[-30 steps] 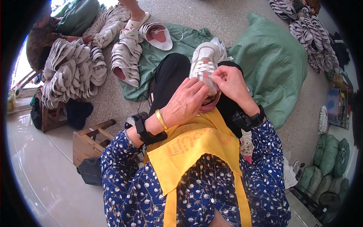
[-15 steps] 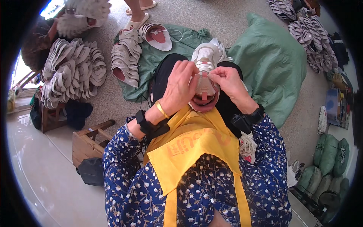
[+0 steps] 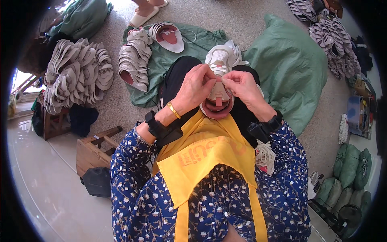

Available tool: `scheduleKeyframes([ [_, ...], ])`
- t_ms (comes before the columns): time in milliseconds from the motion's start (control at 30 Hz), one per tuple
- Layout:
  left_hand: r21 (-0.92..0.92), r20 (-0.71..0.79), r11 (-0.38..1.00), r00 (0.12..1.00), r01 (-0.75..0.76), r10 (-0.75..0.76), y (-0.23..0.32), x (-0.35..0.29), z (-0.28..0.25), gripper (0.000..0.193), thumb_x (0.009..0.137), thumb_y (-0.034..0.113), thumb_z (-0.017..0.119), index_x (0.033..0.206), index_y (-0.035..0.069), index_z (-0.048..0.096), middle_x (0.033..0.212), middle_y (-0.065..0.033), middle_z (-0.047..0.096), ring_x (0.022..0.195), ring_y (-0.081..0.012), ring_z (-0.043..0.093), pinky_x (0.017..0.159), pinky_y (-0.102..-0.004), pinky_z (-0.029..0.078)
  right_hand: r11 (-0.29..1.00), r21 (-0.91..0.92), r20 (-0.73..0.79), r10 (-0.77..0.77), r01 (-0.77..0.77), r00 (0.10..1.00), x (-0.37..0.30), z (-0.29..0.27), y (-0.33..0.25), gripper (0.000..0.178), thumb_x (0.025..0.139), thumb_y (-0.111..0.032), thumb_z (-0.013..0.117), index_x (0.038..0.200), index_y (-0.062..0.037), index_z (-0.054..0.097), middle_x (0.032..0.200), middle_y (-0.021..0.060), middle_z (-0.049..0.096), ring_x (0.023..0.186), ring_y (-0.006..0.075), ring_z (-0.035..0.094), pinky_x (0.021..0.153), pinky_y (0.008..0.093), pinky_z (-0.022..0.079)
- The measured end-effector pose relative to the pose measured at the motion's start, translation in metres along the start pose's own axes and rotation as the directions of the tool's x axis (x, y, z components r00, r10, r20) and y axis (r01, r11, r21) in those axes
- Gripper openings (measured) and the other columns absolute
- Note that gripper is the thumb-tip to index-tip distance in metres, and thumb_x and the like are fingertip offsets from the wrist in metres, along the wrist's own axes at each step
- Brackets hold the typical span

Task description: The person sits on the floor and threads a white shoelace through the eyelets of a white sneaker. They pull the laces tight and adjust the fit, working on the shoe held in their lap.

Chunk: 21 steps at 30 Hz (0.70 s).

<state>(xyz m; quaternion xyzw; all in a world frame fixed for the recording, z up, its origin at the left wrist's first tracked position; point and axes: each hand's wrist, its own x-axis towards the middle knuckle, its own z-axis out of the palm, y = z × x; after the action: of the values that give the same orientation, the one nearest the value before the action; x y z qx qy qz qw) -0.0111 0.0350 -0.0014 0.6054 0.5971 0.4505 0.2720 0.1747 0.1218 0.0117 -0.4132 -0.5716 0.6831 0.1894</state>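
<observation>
The shoe is white and pink, the sleeves flowered blue

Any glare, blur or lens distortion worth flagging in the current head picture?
Head view: a patch at the left edge is overexposed, and the glossy tile floor shows pale sheen; the fisheye bends the scene's margins, with black filling the corners; the sneaker reads well, though fine lace detail is too small to tell.

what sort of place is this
Probably a shoe workshop: overlapping pale grey shoe uppers heaped at the left, a white lace-up shoe with pink lining in the middle, and a large green plastic-looking sack at the right.
</observation>
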Motion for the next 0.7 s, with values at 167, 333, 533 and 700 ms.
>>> scheduleKeyframes([
  [167,-0.001,0.022,1.0,1.0,0.017,-0.017,-0.002,0.002,0.0,0.011,0.088,0.002,0.07,0.095,-0.001,0.062,0.085,-0.0079,0.06,0.069,-0.0145,0.061,0.063,-0.0293,0.05,0.946,-0.315,-0.005,-0.08,0.075,0.997,0.006,-0.004,0.002,0.011,0.092,-0.008,0.069,0.094,0.0026,0.071,0.075,0.005,0.071,0.066,0.0103,0.066,0.06,0.0281,0.053],
  [333,0.024,0.02,0.998,0.998,-0.058,0.057,0.001,0.005,-0.002,0.011,0.088,0.001,0.069,0.092,-0.001,0.06,0.084,-0.0084,0.059,0.067,-0.015,0.059,0.061,-0.0305,0.049,0.881,-0.455,-0.026,-0.158,0.13,0.987,0.011,-0.007,0.005,0.017,0.088,-0.012,0.074,0.097,0.0016,0.069,0.075,0.009,0.072,0.067,0.013,0.07,0.062,0.0305,0.055],
  [533,0.048,-0.01,0.999,1.0,-0.026,0.027,0.012,0.002,-0.014,0.01,0.087,0.0,0.067,0.087,-0.001,0.058,0.076,-0.0073,0.055,0.066,-0.0143,0.056,0.059,-0.0298,0.047,0.876,-0.445,0.115,-0.151,0.186,0.982,0.0,-0.024,-0.041,0.02,0.084,-0.012,0.079,0.093,-0.0002,0.066,0.077,0.002,0.067,0.07,0.0084,0.063,0.064,0.026,0.051],
  [700,0.086,-0.045,0.987,0.991,0.133,-0.129,-0.008,-0.011,-0.066,0.012,0.092,0.005,0.068,0.086,0.003,0.057,0.074,0.0032,0.052,0.066,-0.0052,0.046,0.06,-0.0246,0.04,0.9,-0.39,0.193,-0.128,0.196,0.973,-0.008,-0.061,-0.063,0.017,0.086,-0.011,0.078,0.095,-0.0025,0.066,0.08,-0.005,0.062,0.071,0.0022,0.057,0.065,0.0206,0.047],
])
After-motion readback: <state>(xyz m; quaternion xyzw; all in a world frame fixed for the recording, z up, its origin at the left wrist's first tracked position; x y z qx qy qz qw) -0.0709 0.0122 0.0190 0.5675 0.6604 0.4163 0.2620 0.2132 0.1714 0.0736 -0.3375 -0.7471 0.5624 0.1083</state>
